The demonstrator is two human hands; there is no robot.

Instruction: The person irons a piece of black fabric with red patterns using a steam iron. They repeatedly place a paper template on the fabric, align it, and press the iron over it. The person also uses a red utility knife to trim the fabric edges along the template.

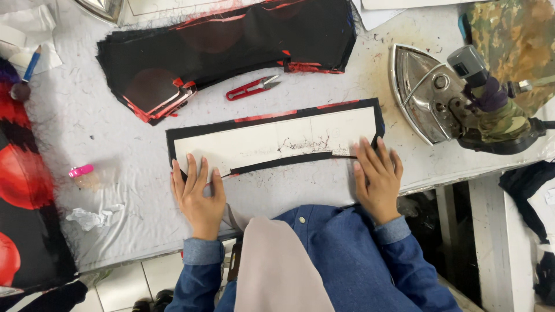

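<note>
Both hands lie flat, fingers spread, grasping nothing: the left hand (196,196) presses the left end of a black fabric strip with white interfacing (277,140), the right hand (378,176) presses its right end, the lower black edge folded up between them. Strip lies on the white padded ironing table (104,133); red thread snips (252,87) and a stack of black-and-red fabric pieces (231,40) sit behind it, a steam iron (439,95) rests at right.

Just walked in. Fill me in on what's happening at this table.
A person presses both hands flat on a long fabric strip, black-edged with a white lining. The left hand holds its near left end, the right hand its near right end. An iron rests to the right; red thread snips and stacked black pieces lie beyond.
</note>
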